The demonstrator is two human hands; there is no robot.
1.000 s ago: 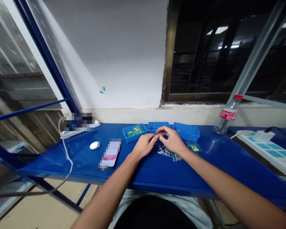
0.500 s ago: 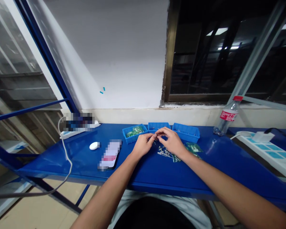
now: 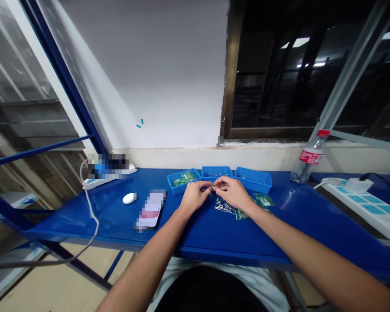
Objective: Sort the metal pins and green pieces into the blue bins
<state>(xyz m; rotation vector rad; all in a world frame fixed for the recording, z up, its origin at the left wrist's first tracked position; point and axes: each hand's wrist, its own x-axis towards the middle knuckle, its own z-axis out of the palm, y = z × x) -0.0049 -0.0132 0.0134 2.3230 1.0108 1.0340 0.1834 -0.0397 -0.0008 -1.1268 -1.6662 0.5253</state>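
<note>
Over the blue table point(image 3: 208, 242), my left hand point(image 3: 196, 197) and my right hand point(image 3: 232, 192) meet at the fingertips. Both are closed in a pinch around something small, too tiny to make out. Below my right hand lies a loose pile of thin metal pins point(image 3: 224, 208). Green packets point(image 3: 264, 199) rest beside and partly under my right wrist. Behind the hands stand three blue bins: the left bin point(image 3: 173, 178) holds green packets, while the middle bin point(image 3: 216, 169) and right bin point(image 3: 261, 184) hold small metal pieces.
A phone point(image 3: 152, 210) and a white oval object point(image 3: 128, 198) lie to the left. A bottle with a red cap point(image 3: 308, 158) stands at the back right. White power strips sit at the left point(image 3: 117, 173) and right point(image 3: 370, 208); a grey cable point(image 3: 92, 216) hangs over the left edge.
My right hand's fingers have dropped slightly and shifted, showing more of the middle bin's contents. Both hands stay together at nearly the same place.
</note>
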